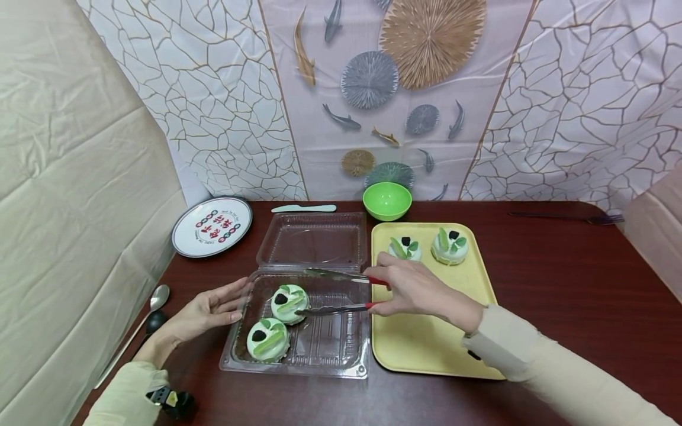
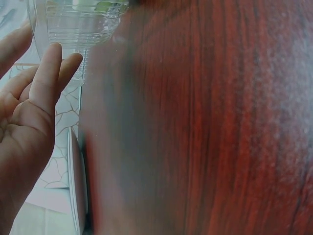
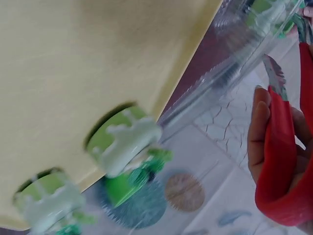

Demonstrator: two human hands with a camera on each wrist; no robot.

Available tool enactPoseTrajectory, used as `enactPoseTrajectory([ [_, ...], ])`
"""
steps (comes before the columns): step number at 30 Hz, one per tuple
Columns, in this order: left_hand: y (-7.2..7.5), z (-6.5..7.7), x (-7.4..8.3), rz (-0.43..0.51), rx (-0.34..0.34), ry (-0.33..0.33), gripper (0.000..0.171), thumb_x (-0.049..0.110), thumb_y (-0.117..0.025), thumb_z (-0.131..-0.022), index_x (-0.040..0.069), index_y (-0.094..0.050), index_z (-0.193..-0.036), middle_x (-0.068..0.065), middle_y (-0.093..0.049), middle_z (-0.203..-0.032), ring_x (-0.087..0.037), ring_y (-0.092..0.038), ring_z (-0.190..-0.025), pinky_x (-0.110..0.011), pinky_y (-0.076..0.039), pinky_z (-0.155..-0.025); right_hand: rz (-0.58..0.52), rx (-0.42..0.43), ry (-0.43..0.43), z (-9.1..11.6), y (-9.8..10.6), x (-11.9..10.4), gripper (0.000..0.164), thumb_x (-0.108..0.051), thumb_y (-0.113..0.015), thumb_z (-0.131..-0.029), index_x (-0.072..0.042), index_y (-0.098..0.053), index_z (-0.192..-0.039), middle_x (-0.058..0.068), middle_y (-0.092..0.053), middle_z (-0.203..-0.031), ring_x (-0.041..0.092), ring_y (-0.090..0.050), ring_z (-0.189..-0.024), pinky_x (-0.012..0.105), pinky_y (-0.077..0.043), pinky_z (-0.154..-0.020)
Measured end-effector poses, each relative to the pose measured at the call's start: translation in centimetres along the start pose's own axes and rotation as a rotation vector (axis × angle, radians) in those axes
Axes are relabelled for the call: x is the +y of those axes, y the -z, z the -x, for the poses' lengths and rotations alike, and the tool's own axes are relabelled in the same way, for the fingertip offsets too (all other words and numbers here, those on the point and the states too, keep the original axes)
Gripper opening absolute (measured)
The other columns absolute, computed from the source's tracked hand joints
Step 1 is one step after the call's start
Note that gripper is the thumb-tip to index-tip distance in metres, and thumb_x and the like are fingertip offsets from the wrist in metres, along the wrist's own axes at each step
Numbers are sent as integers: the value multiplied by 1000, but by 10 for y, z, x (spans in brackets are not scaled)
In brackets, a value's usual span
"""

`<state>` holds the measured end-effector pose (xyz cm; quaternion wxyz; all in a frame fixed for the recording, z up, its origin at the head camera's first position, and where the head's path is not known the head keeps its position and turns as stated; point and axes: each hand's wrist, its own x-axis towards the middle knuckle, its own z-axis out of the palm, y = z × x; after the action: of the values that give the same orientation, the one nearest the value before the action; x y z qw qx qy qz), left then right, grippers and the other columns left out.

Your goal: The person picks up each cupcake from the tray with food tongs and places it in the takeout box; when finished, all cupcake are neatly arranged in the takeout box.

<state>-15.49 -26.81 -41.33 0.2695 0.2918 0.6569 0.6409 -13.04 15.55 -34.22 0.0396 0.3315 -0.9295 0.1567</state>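
My right hand (image 1: 407,287) holds metal tongs (image 1: 341,309) by their red handles (image 3: 281,142). The two arms of the tongs stand spread apart over a clear plastic container (image 1: 330,370), the nearer tip overlapping the edge of one small green-and-white cake (image 1: 282,296) in the head view. A second cake (image 1: 261,350) sits in front of it, both topped with a dark berry and green leaves. At the container's left wall is my left hand (image 1: 205,310), fingers extended and fingertips right at the plastic; the left wrist view shows these fingers (image 2: 46,81) straight beside the wall.
Two similar cakes (image 1: 449,251) stand at the back of a yellow tray (image 1: 426,355), right of the container. Its lid (image 1: 314,239) lies folded back. Behind are a green bowl (image 1: 387,201) and pale knife (image 1: 303,208). A plate (image 1: 186,234) and spoon (image 1: 158,297) lie left; a dark fork (image 1: 565,216) lies far right.
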Motion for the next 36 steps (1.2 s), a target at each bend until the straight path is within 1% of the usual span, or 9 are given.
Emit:
enactPoseTrajectory([
  [4,0,1,0,-11,3,-3,71,-9,-51,-95,-12,-8,-151,20,-45,-147,3,-48,-132,-15,-47,-99,-45,127,12,21,8,18,45,-30,-83,-69,-12,-73,-109,-5,-48,-79,3,-41,-63,17,-35,-51],
  [8,-1,0,0,-12,4,3,70,-8,-51,-96,-9,-10,-152,21,-44,-147,4,-48,-132,-15,-47,-98,-38,303,-7,49,18,47,50,-24,-87,-66,-9,-72,-112,-4,-53,-82,4,-46,-69,18,-40,-56],
  [10,-1,0,0,-9,2,4,70,-8,-51,-96,-9,-10,-153,21,-43,-148,4,-48,-132,-15,-47,-99,-18,386,-47,66,24,65,51,-19,-89,-62,-9,-72,-109,-3,-53,-83,2,-45,-70,18,-40,-56],
  [13,-2,0,0,-9,-1,2,70,-8,-51,-96,-8,-10,-153,21,-43,-148,4,-47,-132,-15,-47,-99,24,473,-153,94,31,95,52,-15,-91,-58,-6,-73,-106,-1,-53,-83,-2,-41,-70,16,-36,-56],
  [15,-1,0,1,-11,-1,0,70,-8,-50,-96,-9,-10,-152,21,-43,-148,4,-47,-132,-15,-47,-99,52,480,-252,114,35,113,52,-16,-91,-58,-5,-72,-105,1,-52,-83,-5,-39,-70,18,-34,-56],
  [18,-1,0,1,-13,4,5,70,-8,-51,-96,-10,-9,-152,21,-44,-147,4,-48,-132,-15,-47,-99,71,432,-395,142,37,136,55,-23,-90,-61,0,-70,-107,5,-52,-84,-9,-36,-69,21,-34,-54],
  [21,0,0,1,-12,9,9,71,-8,-52,-95,-11,-9,-152,21,-44,-147,4,-48,-132,-16,-47,-99,72,368,-470,161,35,150,58,-28,-89,-65,3,-68,-109,7,-52,-84,-9,-34,-68,24,-33,-54],
  [27,0,0,1,-16,-1,-1,71,-9,-52,-95,-11,-10,-152,20,-44,-148,3,-48,-132,-16,-47,-99,83,338,-444,174,25,166,58,-30,-90,-63,3,-68,-106,6,-53,-83,-8,-34,-66,23,-33,-52],
  [36,0,0,1,-18,-5,-5,70,-9,-50,-95,-11,-9,-152,21,-44,-147,4,-48,-132,-15,-47,-99,94,293,-422,167,14,173,58,-31,-89,-65,3,-69,-107,4,-51,-80,0,-37,-66,23,-33,-52],
])
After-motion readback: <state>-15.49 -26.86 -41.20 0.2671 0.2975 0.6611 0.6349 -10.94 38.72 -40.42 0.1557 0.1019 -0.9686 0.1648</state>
